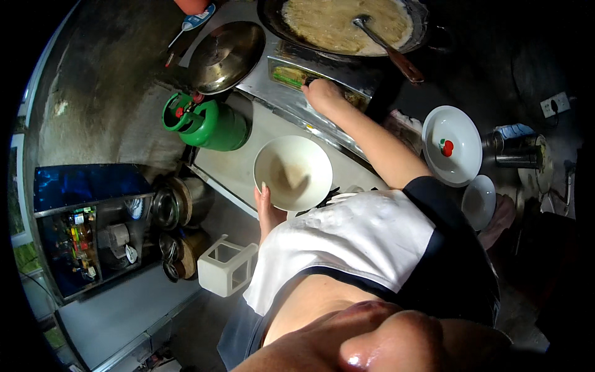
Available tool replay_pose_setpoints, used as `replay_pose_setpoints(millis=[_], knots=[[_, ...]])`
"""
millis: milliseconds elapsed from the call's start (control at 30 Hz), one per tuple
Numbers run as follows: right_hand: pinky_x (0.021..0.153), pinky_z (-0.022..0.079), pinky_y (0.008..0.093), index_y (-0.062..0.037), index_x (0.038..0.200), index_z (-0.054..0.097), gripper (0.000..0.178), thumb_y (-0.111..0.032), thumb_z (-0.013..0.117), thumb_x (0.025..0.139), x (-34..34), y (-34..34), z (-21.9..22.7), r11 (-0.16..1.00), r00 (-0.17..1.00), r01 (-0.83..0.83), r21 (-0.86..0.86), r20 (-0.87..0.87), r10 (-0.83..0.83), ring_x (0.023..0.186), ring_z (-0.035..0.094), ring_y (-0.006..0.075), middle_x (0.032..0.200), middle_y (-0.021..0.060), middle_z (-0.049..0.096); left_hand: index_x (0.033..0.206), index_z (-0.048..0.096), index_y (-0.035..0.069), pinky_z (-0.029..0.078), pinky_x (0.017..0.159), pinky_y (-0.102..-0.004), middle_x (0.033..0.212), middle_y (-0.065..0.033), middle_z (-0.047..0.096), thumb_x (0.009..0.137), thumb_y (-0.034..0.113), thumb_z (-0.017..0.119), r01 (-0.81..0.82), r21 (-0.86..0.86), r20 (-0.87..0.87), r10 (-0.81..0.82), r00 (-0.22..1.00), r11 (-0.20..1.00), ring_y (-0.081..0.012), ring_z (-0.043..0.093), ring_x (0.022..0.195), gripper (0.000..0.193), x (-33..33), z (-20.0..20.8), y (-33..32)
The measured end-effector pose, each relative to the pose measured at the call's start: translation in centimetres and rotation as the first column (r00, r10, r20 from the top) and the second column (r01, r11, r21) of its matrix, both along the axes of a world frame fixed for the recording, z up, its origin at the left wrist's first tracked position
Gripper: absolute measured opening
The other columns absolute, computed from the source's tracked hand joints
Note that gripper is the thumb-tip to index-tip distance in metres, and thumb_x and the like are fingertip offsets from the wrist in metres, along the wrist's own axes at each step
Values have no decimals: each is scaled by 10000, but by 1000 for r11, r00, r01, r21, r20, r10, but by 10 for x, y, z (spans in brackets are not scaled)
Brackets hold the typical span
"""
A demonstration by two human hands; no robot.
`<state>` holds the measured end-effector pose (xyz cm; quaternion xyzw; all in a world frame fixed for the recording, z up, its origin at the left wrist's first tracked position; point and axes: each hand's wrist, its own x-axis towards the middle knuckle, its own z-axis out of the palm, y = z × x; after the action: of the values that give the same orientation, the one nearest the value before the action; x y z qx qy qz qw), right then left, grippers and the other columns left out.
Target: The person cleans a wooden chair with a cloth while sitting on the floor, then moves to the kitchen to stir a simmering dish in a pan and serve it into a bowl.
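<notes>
My left hand (268, 212) holds a white bowl (292, 173) by its near rim, thumb on the edge, above a pale counter (230, 162). The bowl looks empty apart from a smear inside. My right hand (323, 94) reaches forward to the front panel of a steel stove (291, 93), fingers curled on a dark knob (311, 80). On the stove sits a wide wok (341, 23) full of pale yellowish food, with a ladle (387, 48) resting in it.
A steel lid (226, 54) lies left of the wok. A green gas cylinder (207, 124) stands beside the counter. Two white plates (452, 146) sit at the right. Pots (180, 204) and a white plastic container (226, 266) are low on the left.
</notes>
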<state>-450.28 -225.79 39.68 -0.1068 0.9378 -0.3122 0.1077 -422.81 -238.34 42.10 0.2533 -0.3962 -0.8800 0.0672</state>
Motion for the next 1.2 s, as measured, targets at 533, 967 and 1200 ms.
replay_pose_setpoints(millis=[533, 967, 1200], knots=[[597, 498, 427, -27, 720, 630, 391, -374, 513, 855, 51, 47, -53, 981, 982, -152, -117, -133, 137, 647, 612, 340, 732, 182, 626, 1370, 261, 161, 319, 1012, -416, 1352, -66, 362, 898, 354, 502, 84, 33, 53, -86, 995, 996, -230, 361, 1251, 565, 5, -2, 7], [926, 387, 404, -18, 1043, 576, 267, -204, 452, 897, 88, 213, -98, 919, 806, 364, -151, -443, -392, 1043, 521, 333, 1088, 153, 588, 1342, 286, 126, 398, 928, -440, 1283, -103, 409, 892, 310, 527, 533, 194, 34, -548, 836, 824, -261, 436, 1160, 542, -81, -25, 86], [859, 432, 380, -27, 1120, 554, 365, -303, 537, 881, 117, 237, -55, 753, 898, 328, -571, -59, -436, 1035, 557, 331, 1098, 183, 588, 1329, 310, 101, 439, 887, -491, 1268, -118, 428, 887, 306, 547, 623, 130, 32, -631, 775, 772, -274, 462, 1141, 542, -104, -38, 129]])
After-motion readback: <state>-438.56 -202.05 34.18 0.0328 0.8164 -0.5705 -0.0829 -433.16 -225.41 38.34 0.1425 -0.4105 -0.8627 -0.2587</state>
